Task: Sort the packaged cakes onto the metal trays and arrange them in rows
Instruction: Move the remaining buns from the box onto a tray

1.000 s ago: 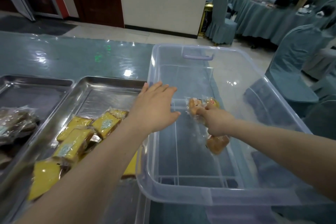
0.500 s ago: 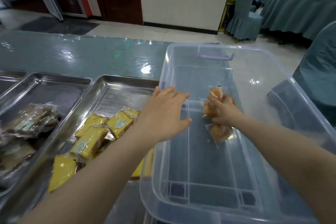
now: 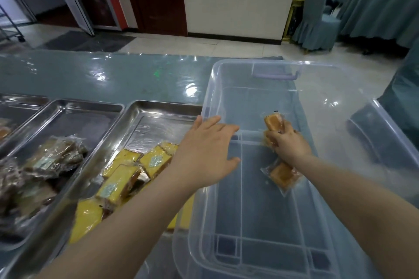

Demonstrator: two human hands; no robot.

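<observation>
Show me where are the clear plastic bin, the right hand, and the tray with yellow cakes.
clear plastic bin (image 3: 207, 88): head view, far left rim.
right hand (image 3: 289, 146): head view, back of hand.
tray with yellow cakes (image 3: 158, 106): head view, far rim.

No legible text anywhere. Pale green labels on the yellow cake packets (image 3: 127, 179) in the near metal tray (image 3: 158, 108), too blurred to read. Similar pale label on the brown cake packets (image 3: 49, 161) in the tray to the left (image 3: 74, 106), likewise unreadable.
</observation>
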